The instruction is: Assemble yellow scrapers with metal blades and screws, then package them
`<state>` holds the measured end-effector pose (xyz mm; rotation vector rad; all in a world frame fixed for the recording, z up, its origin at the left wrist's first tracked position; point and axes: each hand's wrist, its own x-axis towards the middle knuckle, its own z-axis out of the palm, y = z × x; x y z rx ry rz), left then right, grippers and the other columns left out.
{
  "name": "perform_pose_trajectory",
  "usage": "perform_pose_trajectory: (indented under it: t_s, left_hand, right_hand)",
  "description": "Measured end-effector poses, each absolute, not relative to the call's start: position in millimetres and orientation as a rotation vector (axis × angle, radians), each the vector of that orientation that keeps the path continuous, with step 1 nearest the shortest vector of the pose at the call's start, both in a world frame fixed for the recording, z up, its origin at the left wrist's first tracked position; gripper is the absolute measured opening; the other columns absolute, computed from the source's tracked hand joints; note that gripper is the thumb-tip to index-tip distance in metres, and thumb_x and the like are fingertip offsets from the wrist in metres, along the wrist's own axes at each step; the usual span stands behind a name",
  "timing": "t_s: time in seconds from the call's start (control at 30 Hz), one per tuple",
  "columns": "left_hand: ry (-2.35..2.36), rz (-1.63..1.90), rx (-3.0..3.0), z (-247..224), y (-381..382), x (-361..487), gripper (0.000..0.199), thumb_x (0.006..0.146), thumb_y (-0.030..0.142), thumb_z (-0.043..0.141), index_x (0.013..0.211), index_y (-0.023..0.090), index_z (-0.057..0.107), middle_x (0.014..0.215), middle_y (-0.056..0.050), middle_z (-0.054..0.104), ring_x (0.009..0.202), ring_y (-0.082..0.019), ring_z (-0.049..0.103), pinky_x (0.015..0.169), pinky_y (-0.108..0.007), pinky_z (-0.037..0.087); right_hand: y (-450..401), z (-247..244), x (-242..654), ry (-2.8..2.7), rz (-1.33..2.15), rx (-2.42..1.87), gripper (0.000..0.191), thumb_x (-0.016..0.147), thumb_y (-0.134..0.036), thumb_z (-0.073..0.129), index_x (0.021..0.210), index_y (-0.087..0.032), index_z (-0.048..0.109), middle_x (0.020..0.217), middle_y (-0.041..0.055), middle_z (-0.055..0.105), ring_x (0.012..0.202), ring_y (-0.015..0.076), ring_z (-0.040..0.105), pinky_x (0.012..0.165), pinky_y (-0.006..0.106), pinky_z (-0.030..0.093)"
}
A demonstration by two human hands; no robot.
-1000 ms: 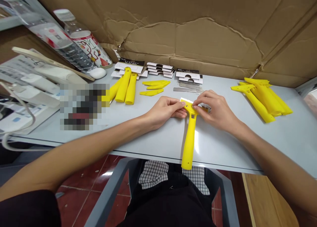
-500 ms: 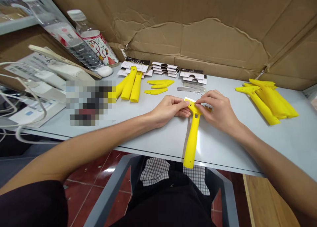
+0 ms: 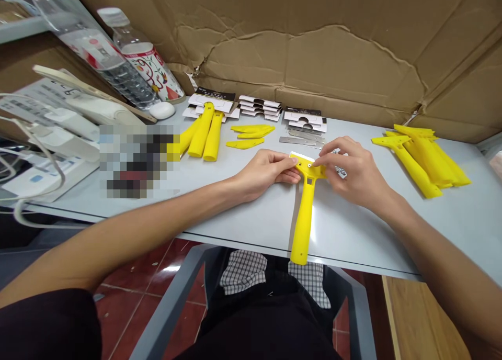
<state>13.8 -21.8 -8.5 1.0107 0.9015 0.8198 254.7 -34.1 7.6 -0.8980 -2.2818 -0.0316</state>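
A yellow plastic scraper handle (image 3: 303,218) lies face up, its T-shaped head away from me and its butt end at the table's front edge. A white strip shows along the top of the head. My left hand (image 3: 270,174) grips the head's left end, thumb on top and fingers beneath. My right hand (image 3: 349,169) is at the head's right side, fingertips apart, one fingertip beside a small silver screw (image 3: 309,165) in the right hole. The left hole looks dark. Small metal screws (image 3: 340,167) show behind my right fingers, partly hidden.
Behind lie flat yellow pieces (image 3: 253,132), metal blades (image 3: 301,137), and stacks of printed cards (image 3: 261,108). Yellow handles lie at left (image 3: 214,137) and in a pile at right (image 3: 435,158). Bottles (image 3: 147,62) and cables stand left; a cardboard wall (image 3: 314,51) closes the back.
The fingertips of my right hand have parted and drawn slightly back from the right hole, where a silver screw now shows. My left hand keeps its hold. The view has shifted slightly.
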Motion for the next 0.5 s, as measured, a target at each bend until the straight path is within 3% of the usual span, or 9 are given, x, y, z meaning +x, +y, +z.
perform_pose_trajectory:
  t_s: [0.5]
  left_hand:
    - [0.894,0.819,0.984,-4.5,-23.4,16.3,0.024,0.101,0.019,0.074,0.081,0.010,0.083,0.081,-0.010,0.081,0.071,-0.011,0.075,0.079,-0.024,0.063]
  right_hand:
    - [-37.0,-0.6,246.4,-2.341,-0.104,-0.907,0.044,0.091,0.000,0.056,0.118,-0.025,0.081,0.109,0.0096,0.073,0.101,0.0278,0.068,0.082,0.043,0.046]
